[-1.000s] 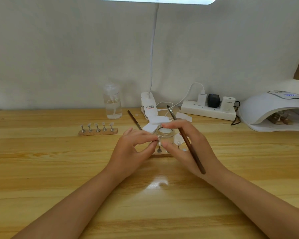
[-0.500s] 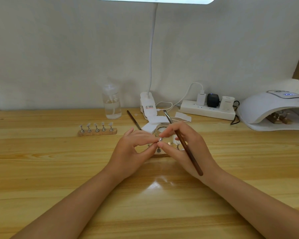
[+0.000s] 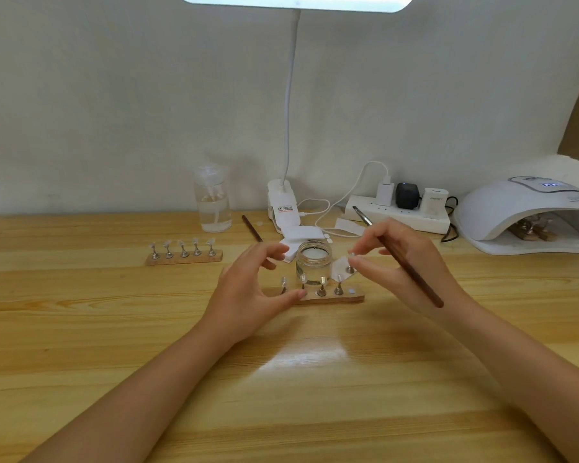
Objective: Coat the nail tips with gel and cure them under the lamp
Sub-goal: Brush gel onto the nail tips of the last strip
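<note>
Head view, right hand (image 3: 405, 262) holding brush (image 3: 401, 259), bristles up-left, handle down-right.

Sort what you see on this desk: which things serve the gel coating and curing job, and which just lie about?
Job: near nail stand, gel jar, brush in right hand, left hand, curing lamp, far nail stand.

Lying about: spare brush, power strip.

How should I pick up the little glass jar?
Take the glass jar round its sides, below the open rim, reaching from above and behind. It is round, upright and lidless, and nail stands crowd its front, so a level grip avoids spilling.
</note>
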{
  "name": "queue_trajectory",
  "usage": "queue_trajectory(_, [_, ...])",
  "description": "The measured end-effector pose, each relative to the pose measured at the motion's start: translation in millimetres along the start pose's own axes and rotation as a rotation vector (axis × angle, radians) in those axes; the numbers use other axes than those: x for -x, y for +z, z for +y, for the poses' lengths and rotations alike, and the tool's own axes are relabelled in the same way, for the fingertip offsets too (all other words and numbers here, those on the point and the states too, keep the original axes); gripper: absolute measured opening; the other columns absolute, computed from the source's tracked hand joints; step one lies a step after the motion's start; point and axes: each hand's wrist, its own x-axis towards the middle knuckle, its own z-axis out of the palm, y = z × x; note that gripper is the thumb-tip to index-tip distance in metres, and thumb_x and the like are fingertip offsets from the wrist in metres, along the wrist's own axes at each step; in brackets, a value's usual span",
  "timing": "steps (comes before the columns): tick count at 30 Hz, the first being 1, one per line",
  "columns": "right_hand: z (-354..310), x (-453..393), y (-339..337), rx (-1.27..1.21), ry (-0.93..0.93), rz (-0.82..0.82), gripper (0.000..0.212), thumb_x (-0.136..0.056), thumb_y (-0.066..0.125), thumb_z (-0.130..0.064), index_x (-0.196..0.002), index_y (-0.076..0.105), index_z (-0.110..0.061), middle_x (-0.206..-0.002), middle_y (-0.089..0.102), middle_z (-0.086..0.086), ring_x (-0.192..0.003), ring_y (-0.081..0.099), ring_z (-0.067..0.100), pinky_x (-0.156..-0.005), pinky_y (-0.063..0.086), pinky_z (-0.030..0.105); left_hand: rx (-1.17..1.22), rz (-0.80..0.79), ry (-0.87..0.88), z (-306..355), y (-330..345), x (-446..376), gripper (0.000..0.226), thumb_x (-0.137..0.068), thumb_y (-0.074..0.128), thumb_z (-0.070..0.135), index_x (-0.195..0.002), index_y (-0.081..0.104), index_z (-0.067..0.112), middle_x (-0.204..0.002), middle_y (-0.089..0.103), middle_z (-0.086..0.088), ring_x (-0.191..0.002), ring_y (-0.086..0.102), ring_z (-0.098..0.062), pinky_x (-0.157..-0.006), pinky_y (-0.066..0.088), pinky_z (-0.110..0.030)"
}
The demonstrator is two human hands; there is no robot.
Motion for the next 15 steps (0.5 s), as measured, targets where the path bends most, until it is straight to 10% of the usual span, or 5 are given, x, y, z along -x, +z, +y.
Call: queue_trajectory(15, [23,7,-1,0.06,0.022,-0.146,0.02,-0.075,0.073,-0.021,-0.086,0.058,-0.025,-0.083,0.065,-0.009,-0.082,0.059,-0.003,-0.071,0.043,0.007,-0.001,-0.164,-0.107,-9,3,-2,0.039,-0.069,0.076,0.031,-0.092,0.047,0.044,-0.086,0.064,0.016,-0.092,0.056,0.003,-0.103,0.034,-0.044])
